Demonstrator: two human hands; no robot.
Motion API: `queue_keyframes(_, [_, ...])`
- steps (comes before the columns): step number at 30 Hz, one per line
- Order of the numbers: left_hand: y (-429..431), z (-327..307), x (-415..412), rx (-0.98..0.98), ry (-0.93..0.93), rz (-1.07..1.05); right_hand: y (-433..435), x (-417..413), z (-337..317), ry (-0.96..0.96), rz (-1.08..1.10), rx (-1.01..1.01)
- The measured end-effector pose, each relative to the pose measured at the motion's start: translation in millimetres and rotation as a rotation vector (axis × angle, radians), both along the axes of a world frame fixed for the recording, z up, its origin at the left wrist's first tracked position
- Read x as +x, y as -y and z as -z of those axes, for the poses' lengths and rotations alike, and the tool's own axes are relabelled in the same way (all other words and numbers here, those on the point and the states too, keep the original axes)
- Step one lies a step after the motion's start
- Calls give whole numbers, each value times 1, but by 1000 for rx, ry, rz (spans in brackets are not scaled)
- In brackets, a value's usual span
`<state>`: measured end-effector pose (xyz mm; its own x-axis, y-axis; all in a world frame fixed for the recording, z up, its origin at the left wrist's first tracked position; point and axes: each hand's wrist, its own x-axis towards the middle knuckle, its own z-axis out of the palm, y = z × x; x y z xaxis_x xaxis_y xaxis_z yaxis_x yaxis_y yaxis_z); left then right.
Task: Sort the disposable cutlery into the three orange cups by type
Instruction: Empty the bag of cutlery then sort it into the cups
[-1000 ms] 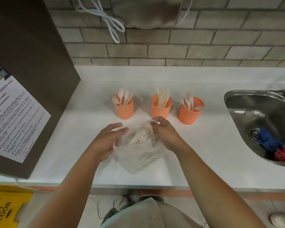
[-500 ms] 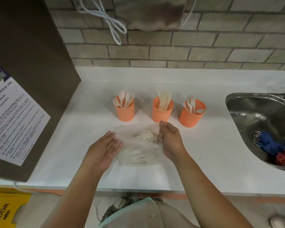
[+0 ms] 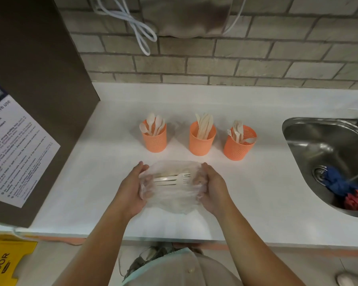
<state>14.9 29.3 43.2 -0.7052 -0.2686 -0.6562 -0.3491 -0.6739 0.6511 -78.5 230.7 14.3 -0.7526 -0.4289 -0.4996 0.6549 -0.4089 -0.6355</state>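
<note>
We grip a thin, crinkly, see-through plastic bag [image 3: 174, 198] at the front of the smooth white counter [image 3: 87, 182], just before the three round orange cups. Inside it the pale, flat bagged forks [image 3: 174, 178] lie level, long axis running left to right, tines toward the right. Our left hand [image 3: 130, 190] curls round the bag's left end and our right hand [image 3: 213, 190] round its right end — fingers bent into the film and showing through it, the plastic stretched between them. Behind, the left cup [image 3: 155, 141] holds rounded spoons [image 3: 153, 123], the middle cup [image 3: 202, 144] tapered knives [image 3: 205, 124], the right cup [image 3: 238, 149] upright forks [image 3: 237, 131] — handles down. A steel sink [image 3: 310, 141] lies to the right.
</note>
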Motion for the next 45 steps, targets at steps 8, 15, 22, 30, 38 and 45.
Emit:
queue_keyframes(8, [-1,5,-5,-1548,157,422,7,-5,-33,-673,-297,1177])
queue_keyframes(15, [-17,8,-14,-1052,49,151,8,-1,-29,-705,-264,1006])
queue_keyframes(22, [-1,24,-3,367,-62,-60,-2,-13,1,333,140,-306])
queue_keyframes(30, [7,32,8,398,-82,65,-4,-44,48,319,-123,41])
queue_keyframes(38, [13,5,3,-1446,154,483,-2,-15,-29,-1090,-513,1291])
queue_keyframes(45, [12,21,-30,-1550,35,531,24,-25,-6,-1105,-424,1182])
